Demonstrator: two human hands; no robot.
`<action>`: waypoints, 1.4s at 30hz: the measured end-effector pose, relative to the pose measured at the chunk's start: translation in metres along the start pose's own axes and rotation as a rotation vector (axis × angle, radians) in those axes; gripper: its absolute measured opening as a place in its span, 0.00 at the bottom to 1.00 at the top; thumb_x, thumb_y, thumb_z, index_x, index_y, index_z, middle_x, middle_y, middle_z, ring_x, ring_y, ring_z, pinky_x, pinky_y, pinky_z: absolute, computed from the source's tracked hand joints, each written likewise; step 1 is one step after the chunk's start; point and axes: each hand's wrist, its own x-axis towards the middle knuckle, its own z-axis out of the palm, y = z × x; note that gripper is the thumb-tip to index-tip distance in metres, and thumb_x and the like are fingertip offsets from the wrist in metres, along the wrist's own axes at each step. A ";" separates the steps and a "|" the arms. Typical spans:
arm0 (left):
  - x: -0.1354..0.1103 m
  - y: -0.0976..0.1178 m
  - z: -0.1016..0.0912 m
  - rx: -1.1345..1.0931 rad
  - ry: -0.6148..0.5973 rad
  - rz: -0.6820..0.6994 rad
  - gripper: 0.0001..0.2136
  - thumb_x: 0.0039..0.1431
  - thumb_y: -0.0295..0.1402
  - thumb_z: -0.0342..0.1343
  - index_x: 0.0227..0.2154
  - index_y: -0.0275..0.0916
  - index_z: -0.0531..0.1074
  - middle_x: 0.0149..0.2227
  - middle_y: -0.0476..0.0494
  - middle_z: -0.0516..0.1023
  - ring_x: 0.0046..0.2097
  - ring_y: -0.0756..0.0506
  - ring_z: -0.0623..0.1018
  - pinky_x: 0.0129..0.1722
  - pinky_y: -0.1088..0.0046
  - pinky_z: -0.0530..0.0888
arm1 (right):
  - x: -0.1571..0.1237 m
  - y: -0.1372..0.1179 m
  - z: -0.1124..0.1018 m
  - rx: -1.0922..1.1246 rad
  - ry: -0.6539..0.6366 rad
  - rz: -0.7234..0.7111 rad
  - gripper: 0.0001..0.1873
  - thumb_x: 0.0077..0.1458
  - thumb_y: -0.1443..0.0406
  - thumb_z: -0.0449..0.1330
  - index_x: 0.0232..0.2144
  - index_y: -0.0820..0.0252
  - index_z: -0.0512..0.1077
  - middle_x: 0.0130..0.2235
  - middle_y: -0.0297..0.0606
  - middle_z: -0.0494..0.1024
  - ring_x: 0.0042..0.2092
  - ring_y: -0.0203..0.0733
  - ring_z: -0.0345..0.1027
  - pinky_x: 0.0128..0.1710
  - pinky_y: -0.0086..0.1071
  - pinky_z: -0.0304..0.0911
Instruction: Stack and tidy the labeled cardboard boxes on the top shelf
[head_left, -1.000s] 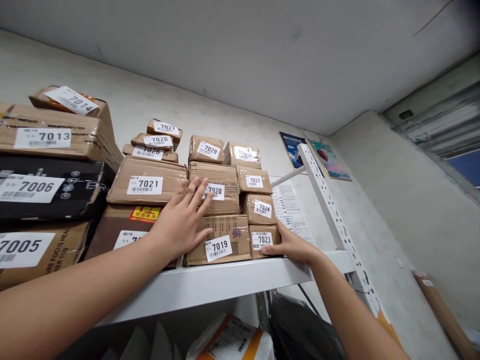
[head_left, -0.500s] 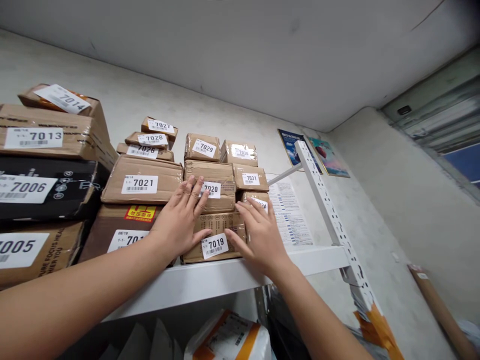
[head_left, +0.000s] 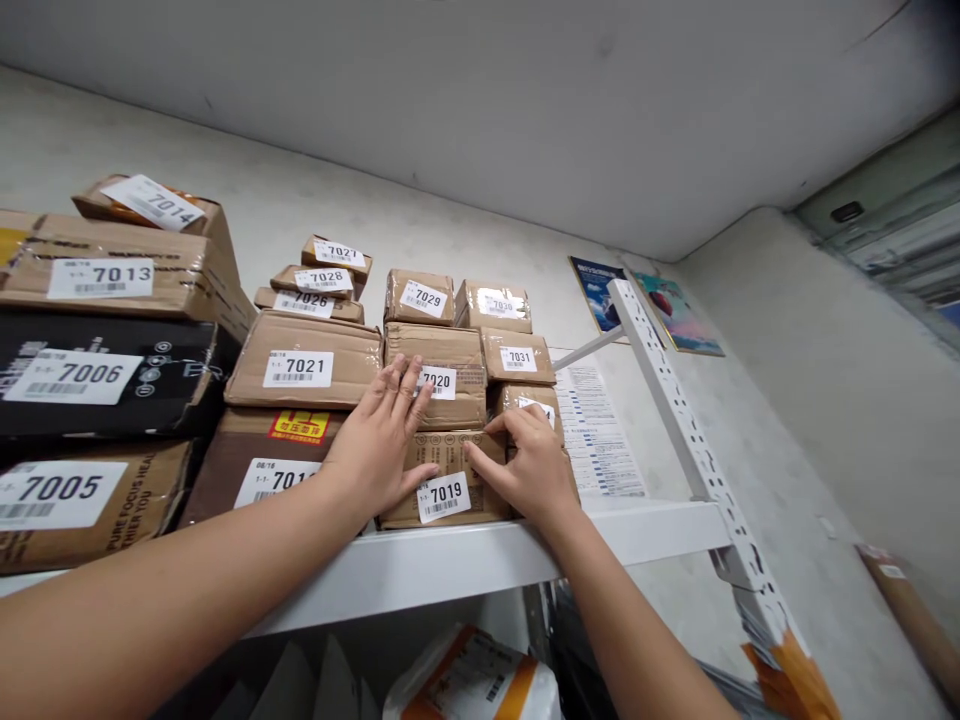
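Brown cardboard parcels with numbered white labels are stacked on a white shelf (head_left: 465, 565). My left hand (head_left: 382, 440) lies flat with fingers spread against the fronts of parcel 7019 (head_left: 450, 490) and parcel 7020 (head_left: 442, 375). My right hand (head_left: 529, 465) has its fingers curled against the right end of parcel 7019 and covers the small parcels stacked beside it. Parcel 7031 (head_left: 517, 357) sits just above that hand.
Larger boxes 7021 (head_left: 300, 365), 7006 (head_left: 105, 380), 7005 (head_left: 82, 500) and 7013 (head_left: 112, 275) fill the shelf's left. A perforated white upright (head_left: 675, 410) stands on the right; posters hang on the wall behind. Wrapped packages lie on the lower level.
My right hand has moved from the shelf's right side, by parcel 7023, to the front of the small stack, and its fingers have curled. My left hand has stayed in place.
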 end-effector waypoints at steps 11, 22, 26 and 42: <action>0.003 0.003 -0.006 0.031 -0.064 -0.003 0.44 0.54 0.58 0.39 0.61 0.26 0.39 0.64 0.22 0.31 0.64 0.32 0.31 0.63 0.56 0.36 | -0.002 0.002 0.005 -0.045 0.052 -0.042 0.08 0.48 0.62 0.60 0.24 0.60 0.65 0.26 0.36 0.69 0.34 0.43 0.59 0.37 0.36 0.58; -0.026 -0.013 0.010 -0.121 0.176 0.062 0.38 0.56 0.56 0.35 0.62 0.32 0.46 0.65 0.31 0.38 0.66 0.37 0.39 0.63 0.49 0.41 | -0.008 -0.002 0.007 -0.107 0.030 -0.038 0.07 0.50 0.62 0.57 0.28 0.61 0.66 0.30 0.39 0.70 0.38 0.46 0.58 0.38 0.38 0.59; -0.012 -0.017 0.005 -0.102 0.243 0.016 0.38 0.57 0.55 0.34 0.62 0.29 0.47 0.65 0.30 0.39 0.66 0.36 0.41 0.62 0.50 0.43 | -0.005 -0.002 0.007 -0.106 0.023 -0.023 0.07 0.50 0.62 0.57 0.27 0.61 0.65 0.29 0.39 0.69 0.37 0.45 0.57 0.38 0.38 0.58; 0.066 -0.015 -0.008 -0.079 0.250 -0.103 0.41 0.56 0.55 0.36 0.61 0.22 0.45 0.65 0.27 0.45 0.65 0.35 0.46 0.63 0.54 0.40 | -0.006 -0.002 0.009 -0.104 0.060 -0.027 0.07 0.50 0.62 0.58 0.27 0.60 0.65 0.29 0.39 0.69 0.37 0.46 0.58 0.39 0.38 0.59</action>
